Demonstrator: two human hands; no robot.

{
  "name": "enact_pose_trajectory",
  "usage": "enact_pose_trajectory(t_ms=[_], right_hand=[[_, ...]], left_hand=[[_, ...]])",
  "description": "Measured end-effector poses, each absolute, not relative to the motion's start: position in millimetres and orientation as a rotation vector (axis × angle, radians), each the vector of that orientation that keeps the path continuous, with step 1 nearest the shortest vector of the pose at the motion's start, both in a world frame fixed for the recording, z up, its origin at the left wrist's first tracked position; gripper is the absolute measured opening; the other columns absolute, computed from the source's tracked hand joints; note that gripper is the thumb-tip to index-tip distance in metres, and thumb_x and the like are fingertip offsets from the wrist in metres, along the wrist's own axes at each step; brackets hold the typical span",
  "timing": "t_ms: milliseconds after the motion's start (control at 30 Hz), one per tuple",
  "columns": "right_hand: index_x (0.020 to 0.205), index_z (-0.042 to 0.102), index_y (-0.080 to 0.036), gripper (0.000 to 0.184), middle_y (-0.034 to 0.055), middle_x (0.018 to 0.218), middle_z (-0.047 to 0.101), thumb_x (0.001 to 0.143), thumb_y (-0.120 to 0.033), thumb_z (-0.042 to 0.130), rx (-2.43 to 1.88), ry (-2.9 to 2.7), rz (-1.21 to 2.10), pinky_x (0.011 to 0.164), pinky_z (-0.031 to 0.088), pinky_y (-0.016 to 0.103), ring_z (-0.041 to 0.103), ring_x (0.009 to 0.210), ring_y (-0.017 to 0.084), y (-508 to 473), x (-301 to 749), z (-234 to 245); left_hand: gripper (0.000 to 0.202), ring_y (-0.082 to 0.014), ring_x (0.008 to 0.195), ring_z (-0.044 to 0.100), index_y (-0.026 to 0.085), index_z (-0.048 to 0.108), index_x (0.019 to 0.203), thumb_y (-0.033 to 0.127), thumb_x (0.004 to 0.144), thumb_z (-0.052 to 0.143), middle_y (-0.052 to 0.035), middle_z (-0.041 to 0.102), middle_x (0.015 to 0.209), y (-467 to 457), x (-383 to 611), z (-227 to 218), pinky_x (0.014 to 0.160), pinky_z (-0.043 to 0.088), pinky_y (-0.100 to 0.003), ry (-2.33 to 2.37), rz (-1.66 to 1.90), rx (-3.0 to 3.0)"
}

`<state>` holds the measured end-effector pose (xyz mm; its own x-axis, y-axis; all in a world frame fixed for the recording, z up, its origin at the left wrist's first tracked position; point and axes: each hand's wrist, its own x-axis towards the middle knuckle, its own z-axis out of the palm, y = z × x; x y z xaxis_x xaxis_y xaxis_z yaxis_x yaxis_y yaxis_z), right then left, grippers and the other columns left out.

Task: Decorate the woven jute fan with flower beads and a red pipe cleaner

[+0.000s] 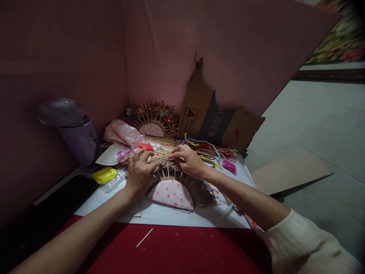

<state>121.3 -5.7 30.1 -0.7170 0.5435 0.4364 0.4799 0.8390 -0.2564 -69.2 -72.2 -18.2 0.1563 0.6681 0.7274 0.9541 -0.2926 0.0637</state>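
Note:
A half-round craft piece lies before me, with a half-circle pad of white cloth with red dots (171, 194) and thin sticks fanning out to a brown, twine-like rim (170, 164). My left hand (140, 170) is closed at the left of this rim, thumb and fingers pressing on its top edge. My right hand (188, 161) pinches at the same edge from the right; whatever small thing its fingertips hold is too blurred to tell. A purple flower-like ornament (211, 192) sits on the right part of the piece.
Behind stands a similar half-round piece (152, 129) with coloured pins. Torn cardboard (199, 110) leans on the wall near coloured yarn (225, 150). A yellow clay packet (105, 176), a black flat object (74, 194) and a purple bottle-like object (78, 140) are left. A toothpick (145, 237) lies in front.

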Motion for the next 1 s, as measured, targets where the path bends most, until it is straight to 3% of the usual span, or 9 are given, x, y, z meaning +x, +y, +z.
enact_pose_trajectory(t_ms=[267, 667, 1000], right_hand=[[0.096, 0.070, -0.024, 0.028, 0.0074, 0.101, 0.057, 0.078, -0.008, 0.055, -0.803, -2.594, -0.118, 0.086, 0.038, 0.036, 0.045, 0.096, 0.020, -4.3, 131.7, 26.8], [0.093, 0.070, -0.021, 0.025, 0.0089, 0.102, 0.059, 0.079, -0.010, 0.053, -0.873, -2.503, -0.097, 0.081, 0.042, 0.036, 0.048, 0.093, 0.021, -7.1, 148.1, 29.1], [0.107, 0.066, -0.026, 0.049, 0.0077, 0.111, 0.053, 0.068, 0.001, 0.053, -0.881, -2.577, -0.156, 0.088, 0.038, 0.038, 0.042, 0.102, 0.022, -11.7, 149.1, 22.0]], left_hand=[[0.034, -0.0300, 0.112, 0.038, 0.032, 0.071, 0.095, 0.010, 0.074, 0.056, -0.0068, 0.058, 0.114, -73.7, -71.3, -20.6, 0.088, 0.032, -0.046, -1.565, -0.924, -2.073], [0.036, -0.0301, 0.113, 0.037, 0.033, 0.072, 0.089, 0.007, 0.072, 0.056, -0.0053, 0.057, 0.117, -74.7, -71.6, -21.9, 0.089, 0.032, -0.048, -1.593, -0.940, -2.093], [0.035, -0.0314, 0.115, 0.035, 0.034, 0.069, 0.098, 0.011, 0.077, 0.054, -0.0065, 0.054, 0.119, -71.4, -66.5, -20.2, 0.090, 0.031, -0.049, -1.600, -0.868, -2.071]])
